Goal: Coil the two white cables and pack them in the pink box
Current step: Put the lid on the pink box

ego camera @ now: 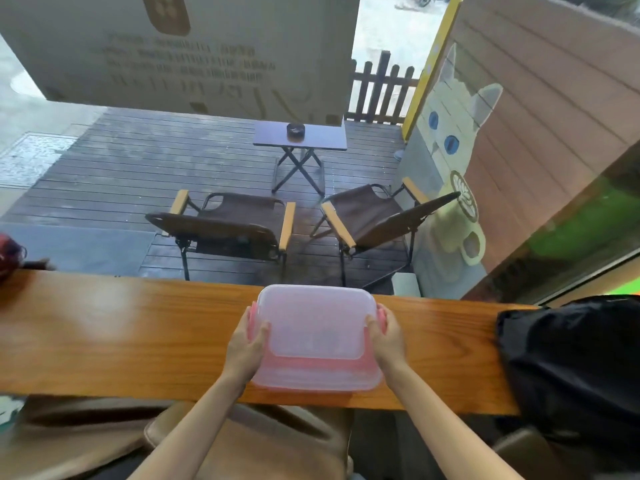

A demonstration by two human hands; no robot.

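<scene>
The pink box (316, 337) stands in the middle of the wooden counter (121, 337), with its translucent lid on. My left hand (247, 344) grips its left side at the pink clip. On the opposite side, my right hand (388, 337) grips the right clip. Faint pale shapes show through the lid, too blurred to identify. No white cable lies in sight on the counter.
A black bag (575, 362) lies on the counter's right end. A red object (8, 252) sits at the far left edge. Behind the counter is a window onto a deck with two folding chairs and a small table. A brown seat (249, 441) is below the counter.
</scene>
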